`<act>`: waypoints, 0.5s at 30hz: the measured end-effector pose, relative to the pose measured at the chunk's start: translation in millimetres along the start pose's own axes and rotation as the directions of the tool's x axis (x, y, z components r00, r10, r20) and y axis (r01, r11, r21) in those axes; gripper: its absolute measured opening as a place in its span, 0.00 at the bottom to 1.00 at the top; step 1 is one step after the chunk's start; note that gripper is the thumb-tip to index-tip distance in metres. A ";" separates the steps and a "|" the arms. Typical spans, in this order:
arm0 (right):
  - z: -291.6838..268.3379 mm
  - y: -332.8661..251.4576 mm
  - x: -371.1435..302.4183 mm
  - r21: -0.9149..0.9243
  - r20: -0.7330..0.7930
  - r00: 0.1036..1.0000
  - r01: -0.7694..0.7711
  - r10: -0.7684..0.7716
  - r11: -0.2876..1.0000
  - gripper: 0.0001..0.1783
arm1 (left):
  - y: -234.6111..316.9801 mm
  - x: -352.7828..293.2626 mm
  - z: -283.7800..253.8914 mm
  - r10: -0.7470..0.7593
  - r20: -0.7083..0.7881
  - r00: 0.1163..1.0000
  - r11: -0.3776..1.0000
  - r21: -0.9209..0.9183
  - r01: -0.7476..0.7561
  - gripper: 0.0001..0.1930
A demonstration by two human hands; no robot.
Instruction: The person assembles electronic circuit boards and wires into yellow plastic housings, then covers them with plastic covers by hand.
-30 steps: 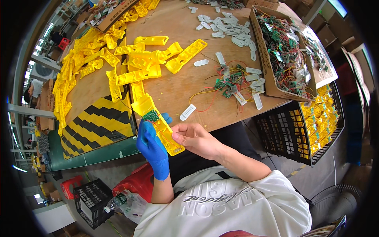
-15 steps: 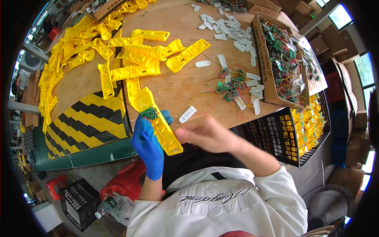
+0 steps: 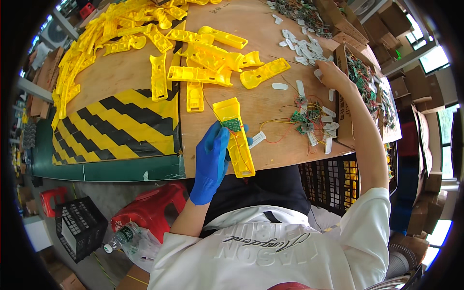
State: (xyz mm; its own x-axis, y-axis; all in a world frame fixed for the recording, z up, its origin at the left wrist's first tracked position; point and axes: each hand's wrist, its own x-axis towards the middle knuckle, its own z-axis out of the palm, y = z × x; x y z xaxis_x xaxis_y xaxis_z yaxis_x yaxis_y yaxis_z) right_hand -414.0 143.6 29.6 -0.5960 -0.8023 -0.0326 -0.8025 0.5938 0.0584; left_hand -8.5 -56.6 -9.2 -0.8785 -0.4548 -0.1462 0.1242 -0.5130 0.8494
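Observation:
My left hand [image 3: 210,153], in a blue glove, grips a long yellow plastic housing [image 3: 241,157] just over the table's front edge. Its hollow, ribbed side faces up. A small green circuit board [image 3: 232,125] with thin red wires sits across the housing. Far to the right, my bare right hand [image 3: 333,76] reaches out to the loose white plastic pieces [image 3: 305,51]. Its fingers are closed on one oval white plastic piece [image 3: 317,73]. Between the two hands lies a tangle of green boards, wires and white pieces [image 3: 306,117].
Yellow housings [image 3: 208,57] lie heaped behind my left hand, with a larger pile [image 3: 92,46] at the far left. A cardboard box [image 3: 344,108] of wired boards stands beside my right forearm. Below the table edge are a black crate [image 3: 333,186] and a red stool [image 3: 150,205].
My right hand has left the housing's near end and moved far right to the white pieces. My left hand still holds the housing, now more upright in view. The whole view has shifted.

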 end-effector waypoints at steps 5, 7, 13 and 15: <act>-35.5 -35.0 -13.7 -0.041 -0.163 0.984 0.066 -0.072 0.997 0.17 | 1.0 -3.1 1.1 -0.050 0.087 0.995 0.988 -0.143 0.062 0.20; -68.6 -99.0 -33.1 0.248 -0.193 0.981 0.038 0.011 0.968 0.13 | -0.9 -7.6 -2.2 -0.060 0.065 0.996 0.986 -0.149 0.069 0.20; -43.8 -238.5 -120.8 0.872 -0.316 0.905 0.159 0.284 0.463 0.06 | 3.7 -16.7 11.8 -0.057 0.042 0.998 0.982 -0.178 0.063 0.19; -21.4 -266.8 -131.6 0.882 -0.379 0.856 0.218 0.352 0.418 0.07 | 0.6 -16.1 18.1 -0.081 -0.036 0.996 0.985 -0.157 0.074 0.17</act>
State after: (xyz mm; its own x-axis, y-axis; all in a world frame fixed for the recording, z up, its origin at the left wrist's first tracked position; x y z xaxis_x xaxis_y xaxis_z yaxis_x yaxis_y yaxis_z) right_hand -120.9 89.5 39.7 -0.7822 -0.5010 0.3704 -0.4898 0.1269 -0.8626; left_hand -2.7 -36.4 2.9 -0.8686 -0.4375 -0.2325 0.1295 -0.6535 0.7458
